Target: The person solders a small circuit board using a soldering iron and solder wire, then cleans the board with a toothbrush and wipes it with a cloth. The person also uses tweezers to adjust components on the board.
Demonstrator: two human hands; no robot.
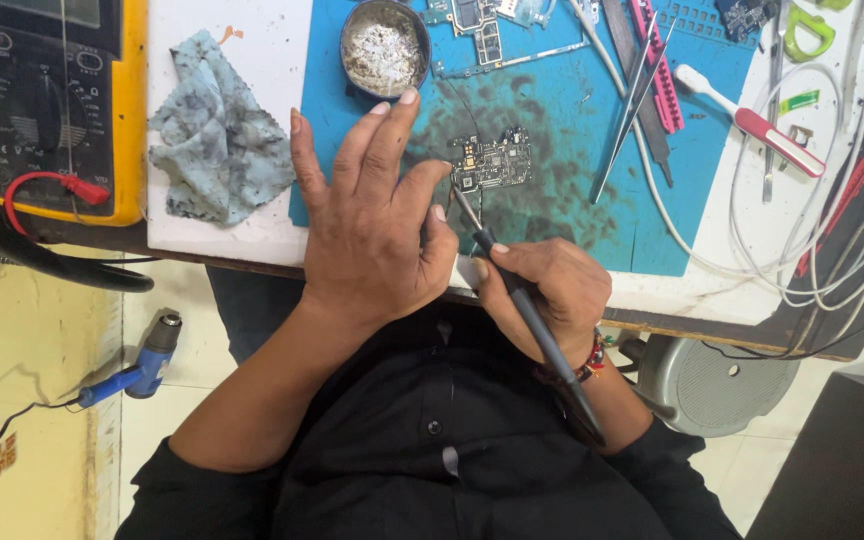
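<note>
a white-topped workbench [252, 60] carries a stained blue rubber work mat [672, 210], darkened with sooty smears around its middle. below the bench edge a pale tiled floor [162, 320] shows, with a blue heat gun [147, 358] lying on it and a round grey fan housing [717, 385] to the right.

at the far left stands a yellow-cased multimeter [52, 100] with a black face, a round dial and a red plug on a red lead; its markings are too small to tell. beside it lies a crumpled, grimy pale-blue cloth [217, 130]. a round dark metal tin of whitish residue [384, 47] sits at the mat's top, with metal tweezers [632, 100], a white and red toothbrush [752, 122] and looping white cables [832, 250] to the right.

the small dark green circuit board [492, 160] lies flat on the mat's middle. the left hand [372, 220] is spread wide, fingers raised just left of the board, thumb near the tool's tip. the right hand [542, 290] grips a slim black soldering iron [522, 300], its metal tip touching the board's lower left edge.
</note>
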